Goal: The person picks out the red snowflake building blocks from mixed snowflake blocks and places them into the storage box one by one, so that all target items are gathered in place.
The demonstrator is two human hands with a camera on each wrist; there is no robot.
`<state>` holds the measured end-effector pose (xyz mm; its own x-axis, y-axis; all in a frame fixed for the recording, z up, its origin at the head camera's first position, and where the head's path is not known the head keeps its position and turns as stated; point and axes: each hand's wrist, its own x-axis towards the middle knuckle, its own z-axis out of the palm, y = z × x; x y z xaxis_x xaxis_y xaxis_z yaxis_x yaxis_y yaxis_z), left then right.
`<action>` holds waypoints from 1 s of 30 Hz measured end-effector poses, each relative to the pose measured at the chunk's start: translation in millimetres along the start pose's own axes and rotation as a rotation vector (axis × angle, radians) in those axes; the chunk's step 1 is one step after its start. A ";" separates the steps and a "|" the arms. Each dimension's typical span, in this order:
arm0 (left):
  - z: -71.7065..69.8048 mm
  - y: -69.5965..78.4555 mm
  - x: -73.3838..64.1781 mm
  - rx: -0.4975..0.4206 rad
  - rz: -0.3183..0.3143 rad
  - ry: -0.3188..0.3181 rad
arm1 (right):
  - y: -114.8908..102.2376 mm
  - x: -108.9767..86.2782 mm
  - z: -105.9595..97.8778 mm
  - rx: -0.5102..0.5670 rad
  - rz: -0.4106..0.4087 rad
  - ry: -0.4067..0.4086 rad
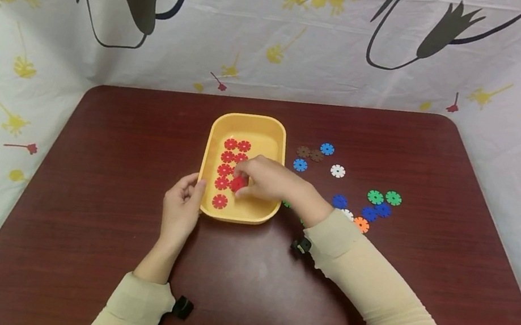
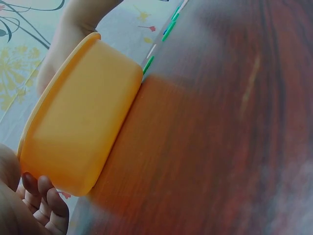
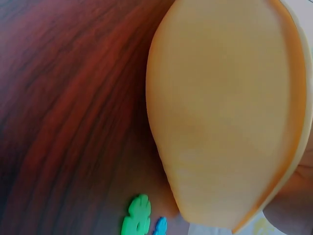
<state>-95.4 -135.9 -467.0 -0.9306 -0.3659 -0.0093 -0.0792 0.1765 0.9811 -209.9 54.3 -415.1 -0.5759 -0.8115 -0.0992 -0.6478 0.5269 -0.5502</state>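
Observation:
A yellow tray (image 1: pixel 266 133) stands on the table, its outer wall filling much of both wrist views. My left hand (image 1: pixel 181 211) holds its left side, thumb at the rim and fingers outside against the wall. Inside the tray, red notched plastic discs (image 1: pixel 225 170) lie in two columns, the left one longer. My right hand (image 1: pixel 265 179) reaches over the right rim and pinches a red disc (image 1: pixel 238 184) at the lower end of the right column. Whether that disc touches the tray floor I cannot tell. The tray hides most of the right hand in the right wrist view.
Right of the tray lie loose notched discs: brown (image 1: pixel 316 156), light blue (image 1: pixel 327 149), white (image 1: pixel 338 171), green (image 1: pixel 375 197), dark blue (image 1: pixel 369 213) and orange (image 1: pixel 361 224). The right forearm partly covers some. A patterned cloth (image 1: pixel 310 50) hangs behind the dark wooden table (image 1: pixel 240 285).

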 end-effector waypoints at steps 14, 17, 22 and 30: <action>-2.7 38.3 -12.4 0.030 -0.007 -0.037 | -4.4 6.4 9.3 -0.092 0.001 -0.131; -2.0 35.7 -11.0 0.044 -0.008 -0.028 | -4.2 7.2 9.9 -0.074 -0.021 -0.122; -1.1 13.7 -1.4 0.054 -0.012 -0.011 | -3.9 5.7 9.3 -0.019 -0.047 -0.084; 1.2 -0.4 4.3 0.062 0.044 -0.004 | -1.1 -4.3 1.4 0.041 -0.103 0.106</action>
<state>-99.9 -136.4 -467.6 -0.9350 -0.3530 0.0327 -0.0601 0.2488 0.9667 -206.0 56.9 -415.2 -0.5587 -0.8280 0.0466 -0.6861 0.4300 -0.5868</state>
